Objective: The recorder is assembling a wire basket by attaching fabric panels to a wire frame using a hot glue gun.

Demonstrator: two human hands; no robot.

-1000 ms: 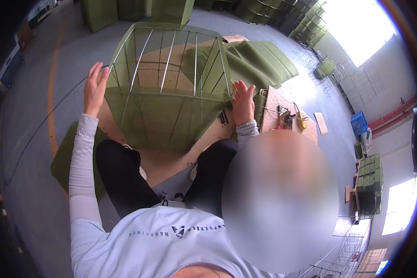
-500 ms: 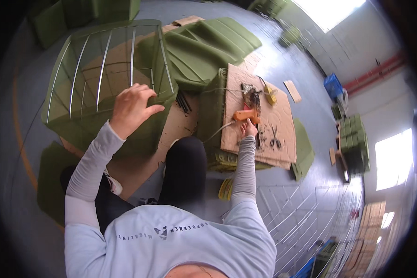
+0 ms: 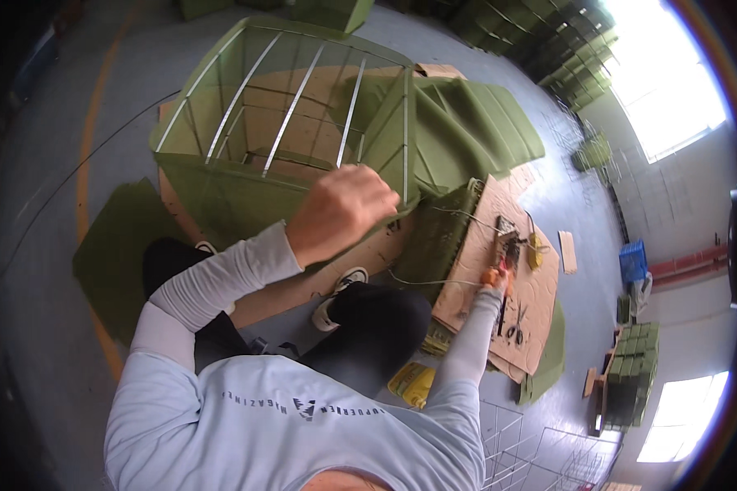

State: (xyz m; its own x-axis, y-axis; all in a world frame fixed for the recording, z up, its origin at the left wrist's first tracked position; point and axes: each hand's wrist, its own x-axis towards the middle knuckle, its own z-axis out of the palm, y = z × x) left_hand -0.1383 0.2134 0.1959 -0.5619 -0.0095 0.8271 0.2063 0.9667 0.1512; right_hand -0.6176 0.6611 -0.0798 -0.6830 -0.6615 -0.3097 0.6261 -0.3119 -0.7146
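My left hand (image 3: pixel 342 211) is closed, knuckles up, above the near right corner of a metal-wire frame (image 3: pixel 291 105) covered in green fabric (image 3: pixel 246 192). Whether its fingers hold anything is hidden. Out to the right, my right hand (image 3: pixel 498 282) is wrapped round an orange glue gun (image 3: pixel 490 277) with a pale cord. The gun lies over a cardboard-topped green stack (image 3: pixel 458 307). Close to that hand are black-handled scissors (image 3: pixel 514 332), a dark, messy metal piece (image 3: pixel 508 233) and a yellow object (image 3: pixel 535 252).
Loose green fabric (image 3: pixel 475 131) is spread behind the stack. Cardboard sheets (image 3: pixel 282 299) lie under the frame. A yellow container (image 3: pixel 413 383) stands by my right knee. Wire frames (image 3: pixel 549 454) rest at the lower right, with green bundles (image 3: pixel 630 372) farther right.
The view has swung left, so things appear farther right. My left hand has gone from spread fingers to closed. My right hand has closed round the glue gun's handle.
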